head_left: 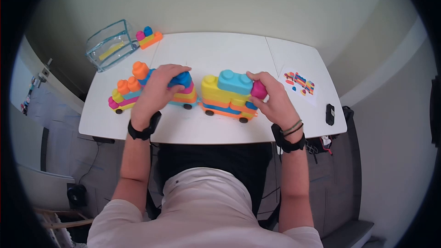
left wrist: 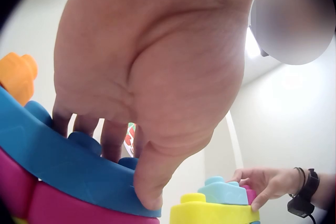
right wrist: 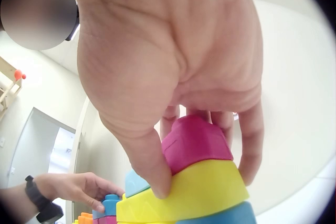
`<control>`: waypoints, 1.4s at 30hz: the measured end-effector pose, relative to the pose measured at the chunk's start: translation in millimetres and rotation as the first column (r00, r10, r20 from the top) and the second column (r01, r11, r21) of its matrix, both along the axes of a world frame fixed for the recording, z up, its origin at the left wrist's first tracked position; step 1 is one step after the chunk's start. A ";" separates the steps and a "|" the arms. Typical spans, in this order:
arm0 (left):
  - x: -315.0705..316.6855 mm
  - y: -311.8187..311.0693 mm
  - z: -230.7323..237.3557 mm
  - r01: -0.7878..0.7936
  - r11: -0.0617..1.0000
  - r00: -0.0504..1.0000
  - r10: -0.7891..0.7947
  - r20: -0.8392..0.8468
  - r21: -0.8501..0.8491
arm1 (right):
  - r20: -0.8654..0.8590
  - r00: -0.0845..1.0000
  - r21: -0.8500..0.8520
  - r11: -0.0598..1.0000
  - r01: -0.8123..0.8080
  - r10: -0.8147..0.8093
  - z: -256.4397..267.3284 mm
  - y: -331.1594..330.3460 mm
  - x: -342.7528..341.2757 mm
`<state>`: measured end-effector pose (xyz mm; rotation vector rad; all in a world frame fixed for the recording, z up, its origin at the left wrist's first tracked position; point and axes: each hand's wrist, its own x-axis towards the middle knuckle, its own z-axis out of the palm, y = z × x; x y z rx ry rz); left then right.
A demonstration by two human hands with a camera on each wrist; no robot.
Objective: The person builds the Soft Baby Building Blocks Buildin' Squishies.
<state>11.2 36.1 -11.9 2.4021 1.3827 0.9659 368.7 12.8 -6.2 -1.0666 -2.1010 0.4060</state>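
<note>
A toy train of stacked building blocks stands on wheels on the white table. My left hand (head_left: 158,87) grips a blue block (left wrist: 68,163) on top of the left wagons, thumb on the near side and fingers on the far side. Magenta blocks (left wrist: 89,205) lie under it. At the right wagon, my right hand (head_left: 277,98) holds a magenta block (right wrist: 197,142) at the end of the stack. Its thumb tip reaches down onto the yellow block (right wrist: 199,187) below. A light blue block (head_left: 235,81) sits beside the magenta one, over yellow, blue and orange layers.
Orange-topped front wagons (head_left: 133,84) extend left of my left hand. A clear zippered bag (head_left: 110,48) and a small block stack (head_left: 148,39) stand at the back left. A printed picture sheet (head_left: 299,84) and a black object (head_left: 330,114) lie at the right.
</note>
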 end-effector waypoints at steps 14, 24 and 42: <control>-18.8 -19.1 25.0 -0.030 0.999 0.960 0.026 0.278 0.010 | 0.067 0.989 0.117 0.986 0.120 -0.128 -5.6 1.4 -0.5; -145.1 -5.6 -30.1 -0.411 0.870 0.909 0.368 -0.194 -0.272 | 0.050 0.907 0.167 0.899 0.404 -0.417 -17.9 21.0 15.7; -85.4 48.8 -82.3 -0.663 0.732 0.743 0.617 -0.258 -0.159 | 0.026 0.888 0.196 0.873 0.446 -0.459 -26.2 26.5 23.8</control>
